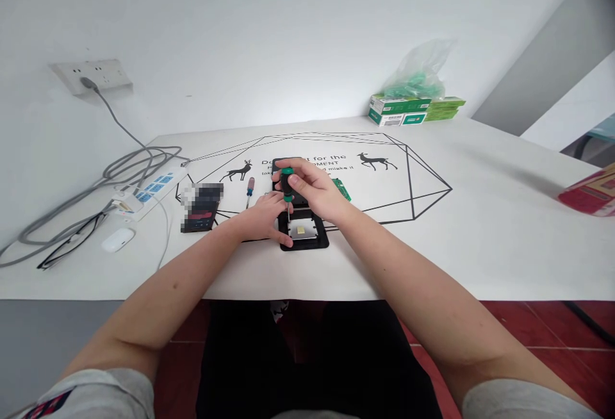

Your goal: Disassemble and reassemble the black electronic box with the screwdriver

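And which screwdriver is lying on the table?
The red-and-blue screwdriver; the green-and-black screwdriver is in the right hand.

A big white table (485,246) has black lines and two black deer drawn on it. On the left lie a long gray cord (125,163), a white plug strip with blue sockets (156,188), thin black glasses (72,240), a smooth white little case (118,239) and a flat dark phone (205,213) (part is all blurry squares).

In the middle are a small screwdriver with a red and blue handle (250,188), a flat black tray with a shiny plate in it (323,241) and a green circuit board (343,190). Green and white boxes (401,110) sit at the back.
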Demonstrator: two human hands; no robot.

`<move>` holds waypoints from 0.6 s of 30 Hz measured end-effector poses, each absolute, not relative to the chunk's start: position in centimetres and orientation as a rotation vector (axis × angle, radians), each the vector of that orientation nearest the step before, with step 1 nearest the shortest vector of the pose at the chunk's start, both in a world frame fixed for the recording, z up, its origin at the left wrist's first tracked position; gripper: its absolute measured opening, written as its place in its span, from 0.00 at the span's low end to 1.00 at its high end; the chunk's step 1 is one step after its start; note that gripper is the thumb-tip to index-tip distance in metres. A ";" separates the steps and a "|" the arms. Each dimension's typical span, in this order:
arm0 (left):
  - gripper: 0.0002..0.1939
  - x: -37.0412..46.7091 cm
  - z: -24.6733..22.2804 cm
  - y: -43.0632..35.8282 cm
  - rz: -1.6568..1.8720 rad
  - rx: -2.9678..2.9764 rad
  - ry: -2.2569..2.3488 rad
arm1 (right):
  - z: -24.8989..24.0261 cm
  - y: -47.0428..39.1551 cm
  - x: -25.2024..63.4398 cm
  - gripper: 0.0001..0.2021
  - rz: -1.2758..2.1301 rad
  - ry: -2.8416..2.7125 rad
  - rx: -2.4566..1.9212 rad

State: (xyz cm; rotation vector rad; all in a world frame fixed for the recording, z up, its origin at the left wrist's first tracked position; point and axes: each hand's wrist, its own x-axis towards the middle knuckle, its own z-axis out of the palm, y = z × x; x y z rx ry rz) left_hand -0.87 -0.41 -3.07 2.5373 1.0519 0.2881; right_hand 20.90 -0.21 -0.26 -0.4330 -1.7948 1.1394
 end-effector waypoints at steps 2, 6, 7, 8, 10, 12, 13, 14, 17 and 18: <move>0.46 -1.1 -3.2 -0.2 0.295 2.542 1.049 | -0.3 -0.2 21.0 0.23 1.134 -1.795 -0.473; 0.55 -1.7 -3.5 0.3 0.306 2.554 1.077 | -0.4 0.0 21.1 0.20 0.853 -1.797 -0.534; 0.55 -1.9 -3.6 0.3 0.304 2.554 1.081 | -0.4 0.1 21.1 0.20 0.782 -1.798 -0.535; 0.56 -2.1 -3.7 0.4 0.300 2.553 1.080 | -0.4 0.2 21.1 0.20 0.731 -1.802 -0.530; 0.55 -2.4 -3.9 0.6 0.293 2.546 1.074 | -0.4 0.4 21.1 0.20 0.689 -1.809 -0.507; 0.54 -2.6 -4.0 0.7 0.283 2.543 1.076 | -0.3 0.3 21.1 0.18 0.686 -1.793 -0.482; 0.54 -2.7 -4.1 0.8 0.276 2.543 1.084 | -0.2 0.3 21.1 0.17 0.700 -1.774 -0.478; 0.53 -2.7 -4.2 0.9 0.267 2.543 1.096 | -0.2 0.2 21.0 0.16 0.728 -1.749 -0.483; 0.52 -2.8 -4.5 1.0 0.249 2.551 1.128 | -0.2 -0.2 20.8 0.13 0.865 -1.667 -0.507; 0.52 -2.8 -4.6 1.0 0.257 2.560 1.132 | -0.3 -0.3 20.7 0.14 0.912 -1.649 -0.500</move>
